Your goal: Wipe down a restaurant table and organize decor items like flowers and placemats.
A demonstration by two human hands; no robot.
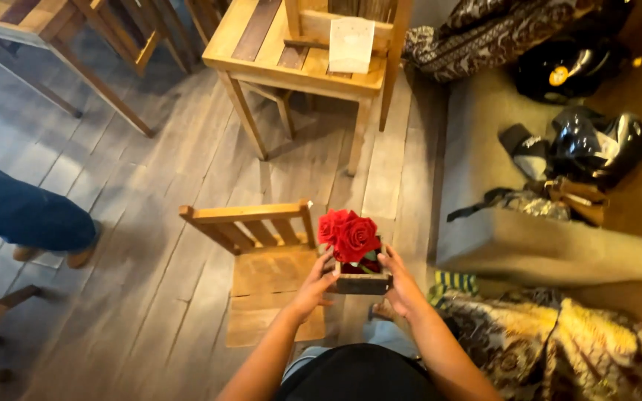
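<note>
The left hand [313, 286] and right hand [401, 286] are closed around the 2 ends of a small wooden planter box [363, 282] holding red roses [348, 234], lifted above the seat of a near wooden chair [265, 278]. Farther off stands a wooden table [261, 44]; right, a tan sofa [551, 249] with helmets [596, 141].

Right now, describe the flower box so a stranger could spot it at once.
Start at the low wooden chair standing on the grey plank floor, in front of the wooden table. Just right of its backrest, the left hand and right hand hold a small dark box. It alone carries bright red roses.
</note>
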